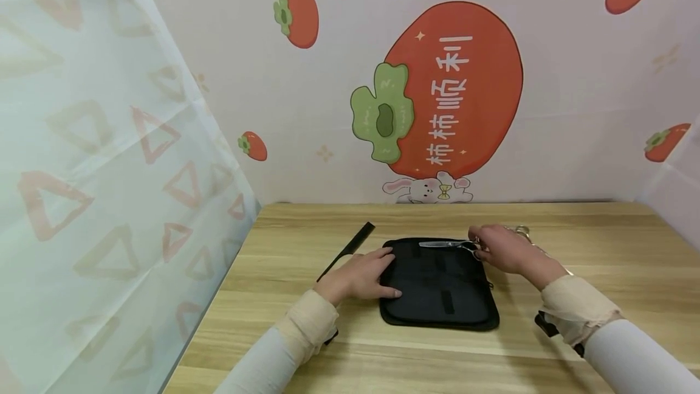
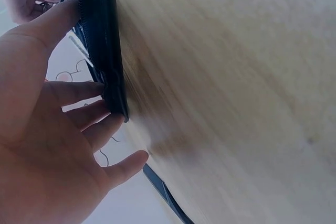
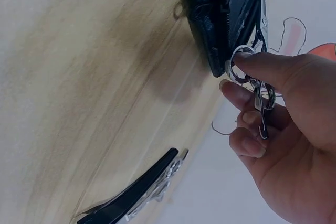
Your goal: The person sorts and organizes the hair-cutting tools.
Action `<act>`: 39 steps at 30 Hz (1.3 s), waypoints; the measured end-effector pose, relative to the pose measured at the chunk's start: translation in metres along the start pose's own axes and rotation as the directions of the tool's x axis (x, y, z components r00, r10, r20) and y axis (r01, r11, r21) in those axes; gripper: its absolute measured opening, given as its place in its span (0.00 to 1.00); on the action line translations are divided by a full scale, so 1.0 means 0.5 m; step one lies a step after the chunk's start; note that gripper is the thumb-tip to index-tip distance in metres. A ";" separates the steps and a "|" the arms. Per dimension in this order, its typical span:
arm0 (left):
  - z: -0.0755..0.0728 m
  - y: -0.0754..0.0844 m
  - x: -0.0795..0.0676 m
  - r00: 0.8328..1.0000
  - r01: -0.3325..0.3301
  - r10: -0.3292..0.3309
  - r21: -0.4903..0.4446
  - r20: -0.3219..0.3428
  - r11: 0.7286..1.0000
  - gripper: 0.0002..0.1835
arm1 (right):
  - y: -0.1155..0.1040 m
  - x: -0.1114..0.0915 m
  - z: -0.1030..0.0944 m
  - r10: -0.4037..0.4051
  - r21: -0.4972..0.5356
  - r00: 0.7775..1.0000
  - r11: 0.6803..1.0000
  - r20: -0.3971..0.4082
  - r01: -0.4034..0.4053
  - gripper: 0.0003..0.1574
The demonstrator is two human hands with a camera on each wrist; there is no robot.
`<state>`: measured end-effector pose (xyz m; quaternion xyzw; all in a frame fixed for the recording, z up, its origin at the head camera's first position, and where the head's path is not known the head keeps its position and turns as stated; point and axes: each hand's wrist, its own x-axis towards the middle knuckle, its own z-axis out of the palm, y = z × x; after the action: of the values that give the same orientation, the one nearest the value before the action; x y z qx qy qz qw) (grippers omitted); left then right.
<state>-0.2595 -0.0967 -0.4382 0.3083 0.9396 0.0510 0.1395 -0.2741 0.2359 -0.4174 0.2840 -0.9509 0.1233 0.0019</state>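
Observation:
A black zip case [image 1: 437, 290] lies flat on the wooden table, with dark strap loops on its upper face. My left hand [image 1: 363, 275] rests on the case's left edge, fingers spread and thumb over the top. In the right wrist view, my right hand [image 3: 283, 108] holds silver hairdressing scissors [image 3: 263, 24] by the finger rings, its thumb at one ring. Their blades point left along the far edge of the case in the head view. Just left of my left hand lies a black comb [image 1: 358, 241], partly hidden by that hand.
Behind my right hand, other silver scissors [image 1: 522, 231] lie on the table, mostly covered by the hand and wrist. A long black tool [image 3: 136, 192] lies beside them in the right wrist view. A printed cloth [image 1: 328, 90] hangs at the table's back edge.

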 end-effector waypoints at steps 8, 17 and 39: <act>0.002 -0.001 -0.002 1.000 0.005 -0.005 0.007 -0.001 1.000 0.48 | 0.006 0.001 -0.002 -0.043 0.057 0.996 0.998 0.075 0.039 0.06; 0.003 -0.002 -0.007 1.000 -0.007 0.007 -0.008 -0.012 1.000 0.47 | 0.002 -0.003 -0.008 -0.030 0.135 0.986 0.991 0.166 0.008 0.06; 0.002 -0.002 -0.005 1.000 -0.001 0.001 -0.013 -0.007 1.000 0.46 | -0.016 0.021 0.007 0.044 0.042 0.988 0.998 0.151 -0.051 0.21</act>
<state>-0.2578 -0.0990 -0.4386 0.3077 0.9396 0.0583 0.1383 -0.2784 0.2231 -0.4182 0.2695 -0.9518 0.1232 -0.0789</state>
